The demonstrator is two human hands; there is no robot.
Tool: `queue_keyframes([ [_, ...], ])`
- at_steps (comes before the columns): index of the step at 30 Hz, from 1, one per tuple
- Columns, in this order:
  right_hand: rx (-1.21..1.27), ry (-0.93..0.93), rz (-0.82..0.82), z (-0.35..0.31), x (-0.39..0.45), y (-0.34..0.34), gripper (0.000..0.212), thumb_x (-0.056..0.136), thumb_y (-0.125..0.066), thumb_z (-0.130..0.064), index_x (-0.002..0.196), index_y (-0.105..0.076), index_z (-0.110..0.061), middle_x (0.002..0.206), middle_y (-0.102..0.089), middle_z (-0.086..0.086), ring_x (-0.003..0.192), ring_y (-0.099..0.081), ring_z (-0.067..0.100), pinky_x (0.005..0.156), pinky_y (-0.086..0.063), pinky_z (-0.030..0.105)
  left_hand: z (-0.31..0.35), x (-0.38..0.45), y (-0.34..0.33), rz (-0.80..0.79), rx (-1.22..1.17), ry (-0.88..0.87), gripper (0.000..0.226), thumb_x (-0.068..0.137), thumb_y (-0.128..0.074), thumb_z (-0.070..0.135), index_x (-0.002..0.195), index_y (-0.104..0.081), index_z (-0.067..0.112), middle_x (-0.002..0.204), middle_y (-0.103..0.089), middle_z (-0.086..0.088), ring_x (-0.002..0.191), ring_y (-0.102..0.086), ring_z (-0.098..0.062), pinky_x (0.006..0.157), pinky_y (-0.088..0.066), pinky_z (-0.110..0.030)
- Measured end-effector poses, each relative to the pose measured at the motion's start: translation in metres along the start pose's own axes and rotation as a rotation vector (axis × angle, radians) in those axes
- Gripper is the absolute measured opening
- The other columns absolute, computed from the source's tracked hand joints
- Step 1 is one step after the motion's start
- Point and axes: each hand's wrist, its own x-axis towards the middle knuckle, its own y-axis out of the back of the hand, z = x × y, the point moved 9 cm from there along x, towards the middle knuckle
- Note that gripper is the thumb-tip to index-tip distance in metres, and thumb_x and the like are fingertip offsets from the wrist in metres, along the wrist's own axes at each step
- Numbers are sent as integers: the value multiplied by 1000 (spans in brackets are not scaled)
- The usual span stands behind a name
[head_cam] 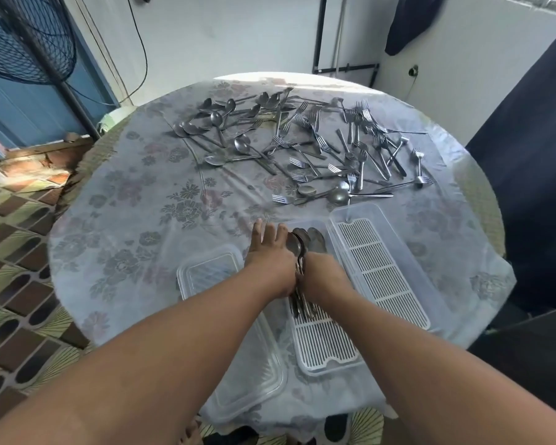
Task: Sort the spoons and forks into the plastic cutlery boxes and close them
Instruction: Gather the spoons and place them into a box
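Steel spoon bowls [304, 240] bunch just past the fingertips of the left hand [268, 255], whose straight, slightly spread fingers press against their left side; the handles run back between both wrists, partly hidden. Most of the right hand [323, 273] faces away, so I cannot tell how its fingers lie. Beneath them sits a clear plastic cutlery box [325, 342] with a white slatted insert, a second box [382, 268] right of the fingers, a clear lid [235, 332] left. Beyond the fingertips, loose spoons [225, 123] and forks [360, 146] scatter over the floral tablecloth [135, 220].
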Motion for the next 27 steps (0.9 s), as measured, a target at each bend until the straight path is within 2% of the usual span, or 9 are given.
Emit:
queue_keyframes([
  [4,80,3,76,6,2,10,22,95,-67,-30,101,-56,-13,96,-68,11,91,-67,34,68,-47,35,-13,-1,-1,92,-126,52,53,96,-44,61,134,-58,27,160,-11,-16,146,0,-43,118,17,-60],
  [9,106,86,189,-2,4,23,29,98,-56,-16,126,-54,-9,122,-60,16,104,-66,36,85,-57,46,-14,-4,6,189,-185,50,43,95,-44,56,128,-55,31,155,-16,-17,144,-6,-43,120,8,-58],
  [12,47,90,153,-5,8,22,27,96,-51,-13,122,-59,-7,120,-56,17,102,-65,36,85,-58,45,-10,-2,12,248,-182,31,39,94,-51,51,129,-53,34,154,-16,-15,143,-4,-42,119,14,-56],
  [15,16,125,97,-7,12,20,30,88,-57,-12,116,-66,-6,118,-57,15,105,-65,35,85,-56,41,-2,0,12,243,-142,4,39,93,-53,52,130,-54,38,156,-10,-13,145,1,-42,117,19,-56],
  [18,37,126,119,-3,18,23,25,94,-56,-8,118,-64,-5,120,-60,15,104,-65,34,81,-52,38,-5,2,13,248,-164,43,38,95,-47,58,121,-59,33,154,-15,-15,143,-7,-43,120,10,-58],
  [20,56,141,148,-1,20,23,24,97,-52,-8,118,-61,-9,123,-60,13,101,-67,34,77,-52,38,-13,3,15,268,-208,84,40,96,-42,56,122,-60,30,149,-23,-16,139,-15,-43,120,0,-57],
  [22,72,180,150,-1,20,20,28,97,-51,-5,124,-57,-10,127,-58,11,102,-66,32,80,-53,39,-21,4,17,304,-277,116,42,97,-40,53,121,-64,29,145,-29,-15,136,-21,-40,119,-5,-53],
  [24,89,206,145,-1,20,19,37,95,-54,-1,130,-54,-12,128,-57,9,106,-64,31,82,-51,37,-28,5,21,333,-348,138,38,96,-44,52,117,-67,30,143,-32,-12,133,-20,-36,116,-4,-49],
  [27,150,232,213,-1,21,25,29,99,-56,-10,128,-53,-14,123,-55,10,100,-63,31,75,-49,37,-39,8,22,355,-464,183,31,92,-52,54,109,-68,34,140,-34,-8,130,-22,-34,115,-9,-49],
])
